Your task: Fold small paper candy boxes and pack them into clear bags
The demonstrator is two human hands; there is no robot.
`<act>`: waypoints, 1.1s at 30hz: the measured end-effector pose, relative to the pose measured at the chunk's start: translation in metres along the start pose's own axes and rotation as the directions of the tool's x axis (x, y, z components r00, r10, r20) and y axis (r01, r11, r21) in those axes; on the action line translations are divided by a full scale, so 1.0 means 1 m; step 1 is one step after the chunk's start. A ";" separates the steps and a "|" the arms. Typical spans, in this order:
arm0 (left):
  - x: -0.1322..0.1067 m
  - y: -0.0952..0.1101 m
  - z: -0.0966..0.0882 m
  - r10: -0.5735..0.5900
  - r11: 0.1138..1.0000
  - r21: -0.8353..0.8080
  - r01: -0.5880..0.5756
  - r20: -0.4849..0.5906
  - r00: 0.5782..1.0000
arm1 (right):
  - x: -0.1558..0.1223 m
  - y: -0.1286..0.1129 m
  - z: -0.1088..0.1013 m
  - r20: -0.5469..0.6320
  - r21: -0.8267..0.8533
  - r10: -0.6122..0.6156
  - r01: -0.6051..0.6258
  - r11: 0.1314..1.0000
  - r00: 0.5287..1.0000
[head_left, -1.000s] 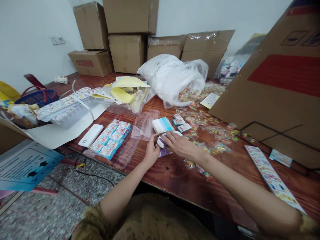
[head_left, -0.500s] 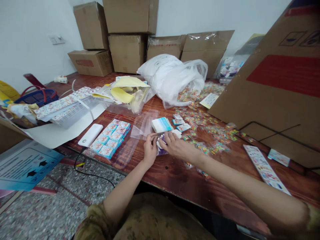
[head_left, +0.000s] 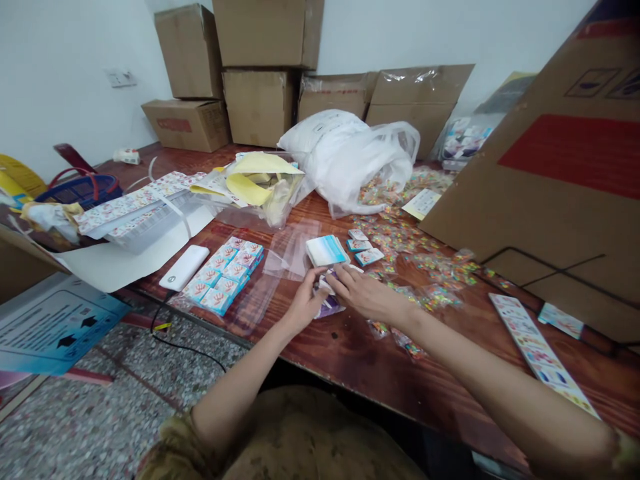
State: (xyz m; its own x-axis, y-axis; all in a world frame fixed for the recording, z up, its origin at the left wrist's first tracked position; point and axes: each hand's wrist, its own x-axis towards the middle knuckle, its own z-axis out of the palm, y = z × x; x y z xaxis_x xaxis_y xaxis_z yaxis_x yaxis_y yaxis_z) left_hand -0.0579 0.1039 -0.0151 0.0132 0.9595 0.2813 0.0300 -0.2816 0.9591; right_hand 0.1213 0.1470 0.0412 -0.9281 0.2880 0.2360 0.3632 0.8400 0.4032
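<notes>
purple-and-white thin card piece, just nearside of the blue-and-white rectangular card stack, is clamped in left hand, right hand over it, closure unclear; likely a folding step, next move calling for steady fingertip pressure

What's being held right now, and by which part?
The left hand and right hand hold a purple-and-white piece at its far part; exact finger contacts are hidden.

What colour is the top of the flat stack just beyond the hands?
The stack is white and light blue on top, best seen in the head view.
</notes>
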 end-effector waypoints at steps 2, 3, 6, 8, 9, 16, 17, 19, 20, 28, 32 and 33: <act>-0.009 -0.009 0.002 0.016 0.998 0.060 -0.022 0.092 0.996 | -0.002 0.003 0.002 0.002 0.030 -0.002 0.002 1.000 1.000; -0.012 -0.012 0.003 0.004 0.994 0.104 -0.016 0.111 0.994 | -0.002 0.005 0.002 0.004 0.036 -0.012 0.012 0.999 1.000; -0.015 -0.019 0.005 -0.073 0.962 0.269 0.042 0.105 0.992 | -0.004 0.008 0.001 0.019 0.029 -0.082 0.082 0.996 0.996; -0.015 -0.021 0.006 -0.098 0.940 0.334 0.072 0.063 0.993 | -0.005 0.011 -0.004 0.035 0.010 -0.133 0.133 0.991 0.990; -0.015 -0.022 0.007 -0.096 0.940 0.332 0.078 0.038 0.995 | -0.006 0.011 -0.006 0.044 -0.008 -0.152 0.153 0.988 0.987; -0.014 -0.027 0.014 -0.102 0.988 0.112 0.104 -0.017 0.995 | -0.006 0.015 -0.020 0.091 -0.145 -0.259 0.270 0.952 0.962; -0.014 -0.027 0.015 -0.119 0.987 0.103 0.121 -0.028 0.992 | -0.005 0.014 -0.023 0.100 -0.145 -0.265 0.278 0.950 0.959; -0.015 -0.026 0.014 -0.154 0.986 0.061 0.156 -0.044 0.987 | -0.004 0.012 -0.029 0.125 -0.123 -0.276 0.290 0.949 0.953; -0.015 -0.026 0.013 -0.167 0.985 0.032 0.168 -0.042 0.985 | -0.004 0.011 -0.032 0.140 -0.099 -0.285 0.300 0.949 0.948; -0.012 -0.027 0.007 -0.265 0.963 -0.056 0.265 0.011 0.964 | -0.001 0.019 -0.040 0.209 0.402 -0.281 0.180 0.898 0.937; -0.012 -0.025 0.009 -0.309 0.950 -0.057 0.308 -0.013 0.951 | -0.012 0.034 -0.043 0.173 0.677 -0.008 -0.113 0.727 0.985; -0.012 -0.023 0.010 -0.318 0.947 -0.053 0.316 -0.019 0.948 | -0.017 0.034 -0.043 0.172 0.713 0.082 -0.182 0.678 0.982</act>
State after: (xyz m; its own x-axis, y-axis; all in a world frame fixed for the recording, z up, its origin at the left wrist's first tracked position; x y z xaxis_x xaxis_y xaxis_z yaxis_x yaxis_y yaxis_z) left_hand -0.0487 0.0992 -0.0412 -0.0156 0.9992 -0.0373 -0.0205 0.0369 0.9991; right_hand 0.1530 0.1512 0.0892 -0.8954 0.4309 0.1124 0.3563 0.8446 -0.3997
